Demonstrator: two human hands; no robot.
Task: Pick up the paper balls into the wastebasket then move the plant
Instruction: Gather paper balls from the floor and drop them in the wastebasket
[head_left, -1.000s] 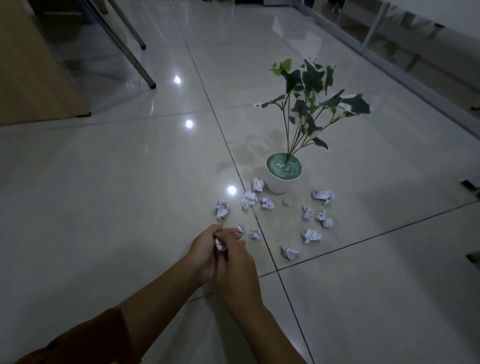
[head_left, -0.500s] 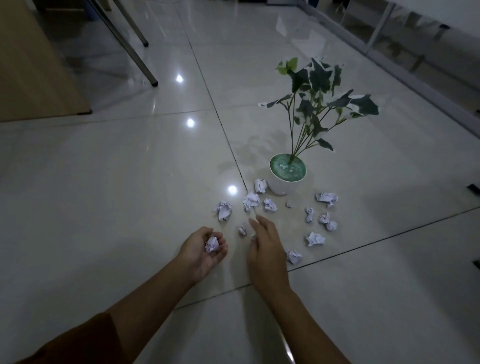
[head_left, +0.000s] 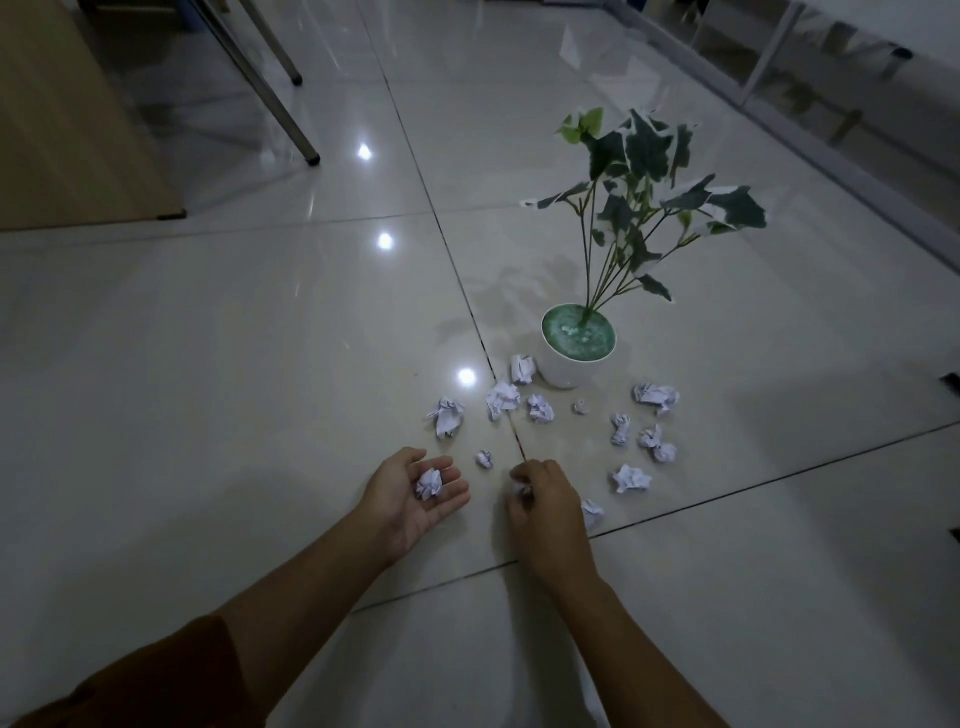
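Note:
Several crumpled white paper balls (head_left: 630, 478) lie scattered on the glossy tiled floor in front of a white pot holding a green and white leafy plant (head_left: 578, 343). My left hand (head_left: 410, 499) is palm up and cupped, with one paper ball (head_left: 429, 483) resting in it. Just to its right, my right hand (head_left: 545, 506) is down at the floor, fingers closed on another paper ball (head_left: 521, 491). A small ball (head_left: 484, 459) lies between the two hands. No wastebasket is in view.
A wooden cabinet side (head_left: 67, 130) stands at the far left, with slanted metal table legs (head_left: 275, 104) beside it. A glass partition with a low frame (head_left: 810, 135) runs along the right. A dark object (head_left: 950, 382) pokes in at the right edge.
My hands came apart. The left hand turned palm up with one ball in it. The right hand reached to the floor and its fingers closed on another ball.

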